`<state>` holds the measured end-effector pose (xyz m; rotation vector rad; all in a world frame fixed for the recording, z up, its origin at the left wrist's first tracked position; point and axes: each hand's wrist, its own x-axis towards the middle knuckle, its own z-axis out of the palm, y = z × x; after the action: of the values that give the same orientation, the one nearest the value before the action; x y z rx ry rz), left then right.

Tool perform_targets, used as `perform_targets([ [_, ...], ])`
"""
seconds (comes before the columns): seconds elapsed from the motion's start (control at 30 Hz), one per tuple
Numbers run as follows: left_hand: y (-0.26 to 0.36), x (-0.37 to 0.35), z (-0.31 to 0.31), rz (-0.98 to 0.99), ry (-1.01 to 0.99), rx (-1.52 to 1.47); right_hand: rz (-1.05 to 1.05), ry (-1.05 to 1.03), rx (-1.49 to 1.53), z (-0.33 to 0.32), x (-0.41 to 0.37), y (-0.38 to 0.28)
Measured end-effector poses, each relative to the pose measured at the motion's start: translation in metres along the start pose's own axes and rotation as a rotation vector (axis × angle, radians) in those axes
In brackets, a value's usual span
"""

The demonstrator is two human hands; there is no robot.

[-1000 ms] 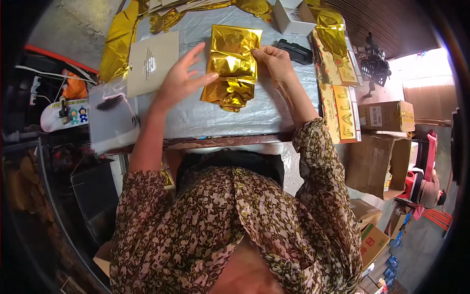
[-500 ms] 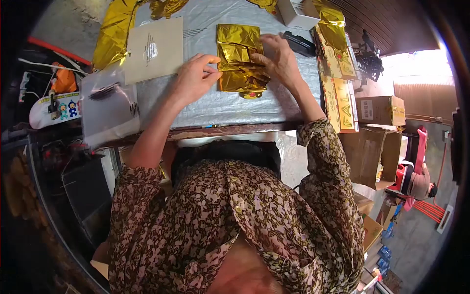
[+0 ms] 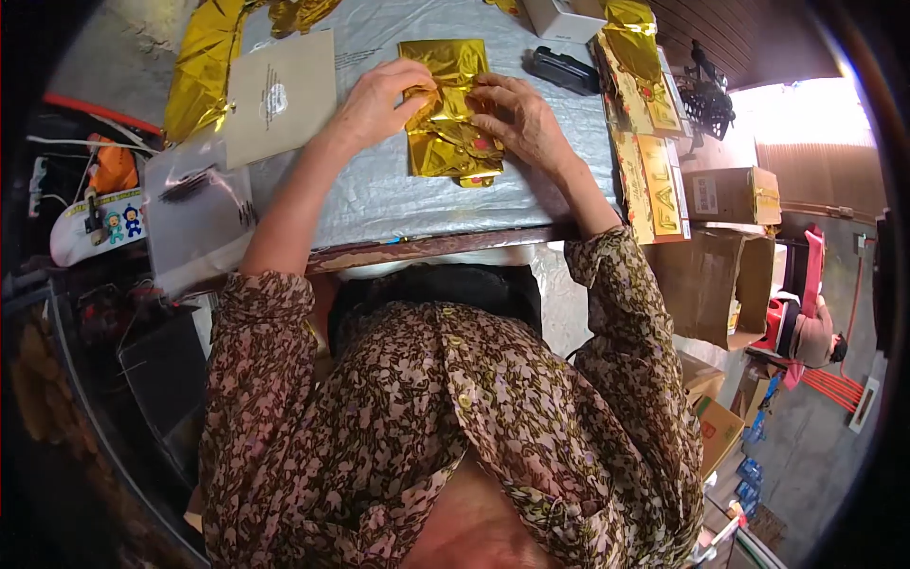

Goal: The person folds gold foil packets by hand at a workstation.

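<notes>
A shiny gold foil sheet (image 3: 444, 57) lies on the silvery covered tabletop before me, creased and folded over in its middle. My left hand (image 3: 384, 104) pinches the foil's left edge between thumb and fingers. From the other side, my right hand (image 3: 521, 119) has its curled fingers and thumb on the foil's right edge. Below the folded part, a small end with red and gold print (image 3: 476, 179) sticks out from under the foil. What lies inside the folds is hidden.
Left of the foil are a beige printed sheet (image 3: 308, 90) and a clear plastic bag (image 3: 204, 223). A black stapler-like object (image 3: 561, 71), a white box (image 3: 564, 19) and printed boxes (image 3: 654, 190) stand at right. Beyond are cardboard boxes (image 3: 730, 194) and another person (image 3: 810, 339).
My left hand has moved in from beside the foil onto its left edge. My right fingers have come down to the foil's right side. The view has shifted slightly.
</notes>
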<state>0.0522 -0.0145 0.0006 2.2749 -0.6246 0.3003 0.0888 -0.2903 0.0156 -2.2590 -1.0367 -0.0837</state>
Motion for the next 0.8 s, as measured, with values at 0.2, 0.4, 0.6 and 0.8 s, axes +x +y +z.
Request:
perform_targets([
  [0.2, 0.002, -0.002, 0.002, 0.023, 0.036, 0.012, -0.164, -0.039, -0.137, -0.016, -0.021, 0.004],
  [0.4, 0.002, -0.003, -0.005, 0.018, -0.008, 0.029, -0.127, -0.051, -0.044, -0.014, -0.026, 0.007],
  [0.6, 0.029, -0.016, -0.037, 0.155, -0.247, 0.078, -0.134, -0.07, -0.089, -0.01, -0.025, 0.015],
  [0.8, 0.04, -0.014, -0.032, 0.25, -0.356, 0.105, -0.135, -0.077, -0.115, -0.012, -0.027, 0.01],
])
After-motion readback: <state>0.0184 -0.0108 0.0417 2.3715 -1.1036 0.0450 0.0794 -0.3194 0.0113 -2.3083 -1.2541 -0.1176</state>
